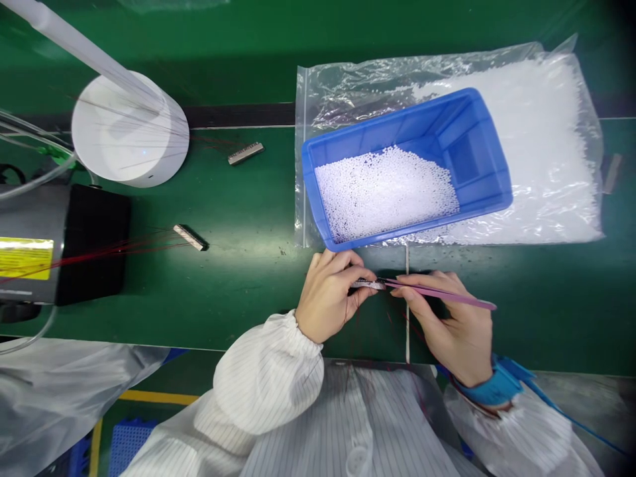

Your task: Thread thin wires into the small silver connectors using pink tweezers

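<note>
Between thumb and fingers, my left hand (330, 295) pinches a small metal connector (366, 284) with thin red wires trailing down from it. My right hand (450, 324) grips pink tweezers (442, 293), whose tips reach the right end of the connector. Just beyond my hands stands a blue bin (479, 159), partly filled with small white beads (387, 192). Whether the tweezer tips hold a bead or a wire is too small to tell. A blue strap (497, 386) with a cord circles my right wrist.
Under the bin lies a clear bag of white beads (546, 152). Two similar wired connectors, one nearer (191, 237) and one farther (246, 154), rest on the green table (238, 291). At left are a white cylinder (166, 149) and a black-and-grey machine (94, 245).
</note>
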Tool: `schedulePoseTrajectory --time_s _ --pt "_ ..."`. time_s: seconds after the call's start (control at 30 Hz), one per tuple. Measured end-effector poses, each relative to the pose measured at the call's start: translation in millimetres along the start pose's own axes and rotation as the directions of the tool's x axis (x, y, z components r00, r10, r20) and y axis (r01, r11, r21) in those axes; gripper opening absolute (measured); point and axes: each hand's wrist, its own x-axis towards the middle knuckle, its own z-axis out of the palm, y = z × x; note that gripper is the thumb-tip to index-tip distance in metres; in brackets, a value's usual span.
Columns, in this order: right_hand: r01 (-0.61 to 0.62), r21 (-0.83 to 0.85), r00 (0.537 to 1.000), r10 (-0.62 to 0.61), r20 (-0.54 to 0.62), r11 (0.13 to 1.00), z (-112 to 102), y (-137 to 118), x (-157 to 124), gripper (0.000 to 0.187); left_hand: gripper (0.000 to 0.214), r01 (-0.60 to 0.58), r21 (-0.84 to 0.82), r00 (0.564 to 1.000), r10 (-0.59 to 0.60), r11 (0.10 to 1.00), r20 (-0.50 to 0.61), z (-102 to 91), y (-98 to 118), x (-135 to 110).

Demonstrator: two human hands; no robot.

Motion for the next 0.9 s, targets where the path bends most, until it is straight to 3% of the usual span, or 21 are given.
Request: schedulePoseTrajectory --time_s 0.6,0.9 --pt "0.061 -0.065 0.998 -0.062 -0.014 0.996 1.4 -0.2 0.5 0.015 0.013 -0.003 -0.007 1.0 0.003 1.0 -0.001 -0.2 0.5 0.7" --pt "0.148 -0.101 0.989 -0.149 -0.003 0.984 0.7 -6.5 5.0 0.02 0.012 -0.002 -0.01 1.0 0.002 1.0 0.004 -0.8 0.5 0.8"
